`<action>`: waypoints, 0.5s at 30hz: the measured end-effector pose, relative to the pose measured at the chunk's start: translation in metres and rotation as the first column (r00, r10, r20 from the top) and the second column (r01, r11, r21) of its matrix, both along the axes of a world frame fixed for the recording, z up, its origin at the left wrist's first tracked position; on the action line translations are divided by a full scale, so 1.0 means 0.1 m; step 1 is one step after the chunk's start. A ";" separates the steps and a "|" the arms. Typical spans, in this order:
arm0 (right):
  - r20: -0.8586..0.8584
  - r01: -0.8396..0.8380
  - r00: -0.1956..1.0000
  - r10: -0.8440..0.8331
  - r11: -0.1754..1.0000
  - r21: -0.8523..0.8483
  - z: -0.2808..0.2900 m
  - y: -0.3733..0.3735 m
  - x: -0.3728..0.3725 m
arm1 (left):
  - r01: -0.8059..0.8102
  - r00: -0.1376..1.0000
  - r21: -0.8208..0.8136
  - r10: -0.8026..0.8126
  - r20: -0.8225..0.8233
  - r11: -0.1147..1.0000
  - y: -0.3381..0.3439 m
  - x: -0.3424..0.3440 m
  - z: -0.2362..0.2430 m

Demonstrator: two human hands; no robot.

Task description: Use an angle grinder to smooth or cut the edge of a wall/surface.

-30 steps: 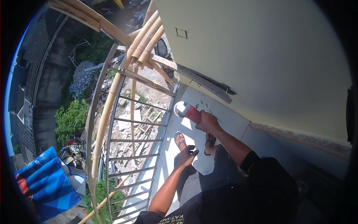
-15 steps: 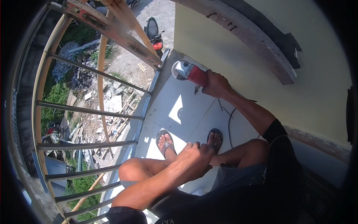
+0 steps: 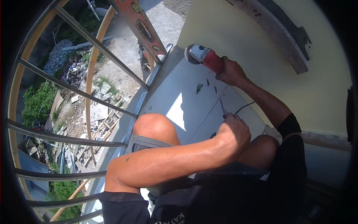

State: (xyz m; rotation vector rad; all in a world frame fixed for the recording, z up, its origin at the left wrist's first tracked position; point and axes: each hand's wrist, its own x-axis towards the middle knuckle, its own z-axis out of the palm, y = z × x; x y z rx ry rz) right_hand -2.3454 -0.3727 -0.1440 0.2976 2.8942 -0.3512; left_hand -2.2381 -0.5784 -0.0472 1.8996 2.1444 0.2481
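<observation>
My right hand is wrapped round the red body of an angle grinder. The grinder's silver head and round disc point left, over the white tiled floor near the corner post. Lower down, my left hand is closed in front of my right knee, its fingertips pressed together. A black cord runs from below my right forearm to those fingers; whether they grip it or it passes behind cannot be seen. Just above the fingertips shows a thin dark rod.
On my left a metal railing with curved wooden strips overlooks rubble and plants. A red spirit level leans by its far end. To the right is a cream wall with a weathered beam. Dark scraps lie on the floor.
My left hand has moved right and up, toward the cord. The grinder in my right hand sits slightly higher and further right. My view has shifted, and my left knee now hides that foot.
</observation>
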 end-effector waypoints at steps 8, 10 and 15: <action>-0.017 0.083 0.997 -0.082 0.992 0.097 0.04 -0.14 0.13 | 0.017 1.000 -0.165 -0.017 -0.001 0.986 0.27 -0.28 0.05; -0.025 0.093 0.996 -0.091 0.992 0.082 0.02 -0.20 0.12 | -0.052 0.994 -0.148 0.065 0.083 0.988 0.32 -0.35 -0.01; -0.009 0.137 0.991 -0.137 0.988 0.066 -0.13 -0.13 0.14 | 0.036 0.999 -0.185 -0.037 0.001 0.982 0.13 -0.46 0.16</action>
